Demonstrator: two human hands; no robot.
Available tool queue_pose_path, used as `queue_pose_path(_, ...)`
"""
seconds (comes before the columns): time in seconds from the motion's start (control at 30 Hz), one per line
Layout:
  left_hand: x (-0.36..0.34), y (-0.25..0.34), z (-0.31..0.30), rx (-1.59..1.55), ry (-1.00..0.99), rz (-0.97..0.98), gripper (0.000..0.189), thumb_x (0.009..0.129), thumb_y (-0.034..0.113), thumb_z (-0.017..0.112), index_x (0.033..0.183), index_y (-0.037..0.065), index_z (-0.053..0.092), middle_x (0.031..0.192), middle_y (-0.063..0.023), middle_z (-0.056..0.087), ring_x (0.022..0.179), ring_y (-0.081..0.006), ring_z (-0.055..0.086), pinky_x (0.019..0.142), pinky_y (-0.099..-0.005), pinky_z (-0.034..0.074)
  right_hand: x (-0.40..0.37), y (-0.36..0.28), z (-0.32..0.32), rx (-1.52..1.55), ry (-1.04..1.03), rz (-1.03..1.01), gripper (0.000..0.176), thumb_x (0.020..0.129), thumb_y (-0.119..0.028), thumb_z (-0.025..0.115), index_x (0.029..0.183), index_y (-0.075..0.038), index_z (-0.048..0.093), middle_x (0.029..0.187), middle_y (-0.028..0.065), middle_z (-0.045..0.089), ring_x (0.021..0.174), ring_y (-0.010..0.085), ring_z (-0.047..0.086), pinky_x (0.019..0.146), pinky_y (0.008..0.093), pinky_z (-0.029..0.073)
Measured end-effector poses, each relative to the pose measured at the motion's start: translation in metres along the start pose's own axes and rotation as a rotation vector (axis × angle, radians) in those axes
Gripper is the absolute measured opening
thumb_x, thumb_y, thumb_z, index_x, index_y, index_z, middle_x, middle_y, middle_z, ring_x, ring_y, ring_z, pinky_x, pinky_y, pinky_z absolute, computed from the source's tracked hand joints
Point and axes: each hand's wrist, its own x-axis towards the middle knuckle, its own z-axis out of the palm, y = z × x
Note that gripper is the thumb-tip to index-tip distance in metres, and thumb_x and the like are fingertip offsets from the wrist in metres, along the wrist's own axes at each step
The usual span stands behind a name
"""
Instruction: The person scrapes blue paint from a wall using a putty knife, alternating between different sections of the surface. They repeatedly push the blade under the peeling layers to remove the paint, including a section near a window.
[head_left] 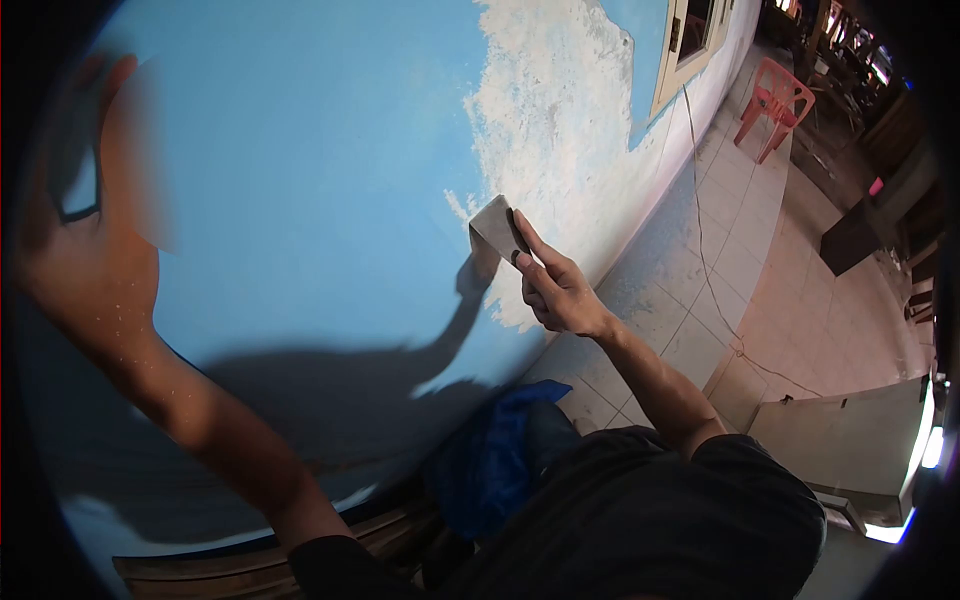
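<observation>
My right hand (562,298) is closed around a scraper (498,228) with a wide flat metal blade. The blade lies at the blue wall (300,150), close to the ragged edge of a scraped pale patch (555,130). Bits of white show through the blue paint just above the blade. Raised high at the far left and near the camera is my left hand (95,210), blurred, with its fingers partly lost in the dark rim of the view. Light specks dot its wrist. Shadows of my arm and body fall across the wall.
A window frame (690,50) sits at the wall's upper right. Paint flakes dust the tiled floor (650,310), where a thin cable (705,255) runs. Farther off stands a red plastic chair (775,105). Blue cloth (490,465) and wooden slats (220,575) are low beside me.
</observation>
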Motion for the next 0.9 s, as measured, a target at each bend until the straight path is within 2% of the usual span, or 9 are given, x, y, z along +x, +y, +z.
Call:
queue_pose_path(0.07, 0.001, -0.008, -0.002, 0.005, -0.020, 0.083, 0.019, 0.092, 0.006, 0.069, 0.109, -0.002, 0.073, 0.106, -0.0127, 0.074, 0.095, -0.0203, 0.072, 0.087, -0.0309, 0.057, 0.004, -0.001, 0.001, -0.013, 0.013, -0.004, 0.058, 0.108, -0.035, 0.041, 0.160, -0.025, 0.017, 0.058, -0.0079, 0.033, 0.046, 0.0025, 0.029, 0.039, 0.0214, 0.030)
queue_pose_path(0.13, -0.002, -0.015, -0.005, 0.070, -0.057, 0.158, 0.020, 0.092, 0.006, 0.069, 0.111, -0.002, 0.072, 0.108, -0.0119, 0.074, 0.098, -0.0190, 0.071, 0.088, -0.0303, 0.056, 0.016, -0.021, 0.013, -0.084, 0.050, -0.096, 0.057, 0.108, -0.034, 0.042, 0.159, -0.024, 0.018, 0.059, -0.0075, 0.035, 0.046, 0.0022, 0.030, 0.039, 0.0212, 0.030)
queue_pose_path(0.23, -0.009, -0.011, -0.007, 0.209, -0.132, 0.197, 0.023, 0.093, 0.005, 0.068, 0.114, -0.001, 0.071, 0.111, -0.0103, 0.073, 0.103, -0.0168, 0.070, 0.091, -0.0290, 0.054, 0.018, -0.039, 0.015, -0.088, 0.035, -0.127, 0.058, 0.108, -0.032, 0.043, 0.160, -0.021, 0.018, 0.058, -0.0083, 0.034, 0.044, 0.0015, 0.030, 0.039, 0.0209, 0.029)
queue_pose_path(0.4, -0.008, 0.001, -0.003, 0.047, -0.051, -0.110, 0.023, 0.095, 0.008, 0.066, 0.116, 0.001, 0.071, 0.115, -0.0078, 0.072, 0.108, -0.0154, 0.068, 0.092, -0.0268, 0.052, 0.005, -0.015, -0.004, -0.120, 0.032, -0.066, 0.058, 0.108, -0.030, 0.042, 0.160, -0.022, 0.016, 0.055, -0.0105, 0.030, 0.043, 0.0006, 0.028, 0.037, 0.0207, 0.027)
queue_pose_path(0.53, -0.009, -0.005, 0.003, 0.021, -0.035, -0.017, 0.021, 0.095, 0.011, 0.067, 0.113, 0.002, 0.072, 0.113, -0.0085, 0.073, 0.103, -0.0153, 0.069, 0.089, -0.0266, 0.053, -0.003, -0.018, -0.005, -0.076, 0.007, -0.011, 0.058, 0.108, -0.029, 0.041, 0.160, -0.022, 0.014, 0.057, -0.0098, 0.030, 0.044, 0.0009, 0.028, 0.037, 0.0203, 0.028)
queue_pose_path(0.67, -0.005, 0.007, 0.003, 0.039, 0.031, -0.055, 0.020, 0.094, 0.014, 0.070, 0.109, 0.001, 0.072, 0.108, -0.0096, 0.074, 0.098, -0.0159, 0.070, 0.086, -0.0266, 0.053, -0.011, -0.025, 0.006, -0.080, 0.057, -0.052, 0.059, 0.109, -0.029, 0.040, 0.160, -0.016, 0.014, 0.060, -0.0074, 0.033, 0.047, 0.0025, 0.032, 0.041, 0.0213, 0.030)
queue_pose_path(0.77, -0.002, 0.013, 0.001, 0.043, 0.022, -0.093, 0.021, 0.093, 0.016, 0.072, 0.108, 0.001, 0.072, 0.104, -0.0097, 0.074, 0.094, -0.0162, 0.070, 0.084, -0.0269, 0.053, -0.025, -0.028, 0.015, -0.144, 0.285, -0.123, 0.059, 0.109, -0.030, 0.038, 0.159, -0.009, 0.014, 0.062, -0.0059, 0.035, 0.053, 0.0053, 0.038, 0.048, 0.0236, 0.035)
queue_pose_path(0.8, -0.001, 0.011, 0.001, 0.036, 0.014, -0.098, 0.021, 0.092, 0.016, 0.072, 0.107, 0.001, 0.072, 0.103, -0.0096, 0.074, 0.093, -0.0162, 0.070, 0.084, -0.0271, 0.053, -0.024, -0.011, 0.005, -0.197, 0.330, -0.225, 0.056, 0.109, -0.032, 0.037, 0.154, 0.000, 0.027, 0.065, -0.0040, 0.040, 0.058, 0.0081, 0.041, 0.055, 0.0260, 0.038)
queue_pose_path(0.9, -0.004, 0.008, 0.002, 0.007, 0.000, -0.096, 0.021, 0.092, 0.016, 0.073, 0.107, 0.001, 0.072, 0.101, -0.0094, 0.074, 0.092, -0.0165, 0.070, 0.083, -0.0275, 0.053, -0.009, 0.016, -0.013, -0.393, 0.343, -0.300, 0.054, 0.109, -0.035, 0.039, 0.143, 0.006, 0.045, 0.070, -0.0008, 0.046, 0.062, 0.0100, 0.044, 0.058, 0.0263, 0.039)
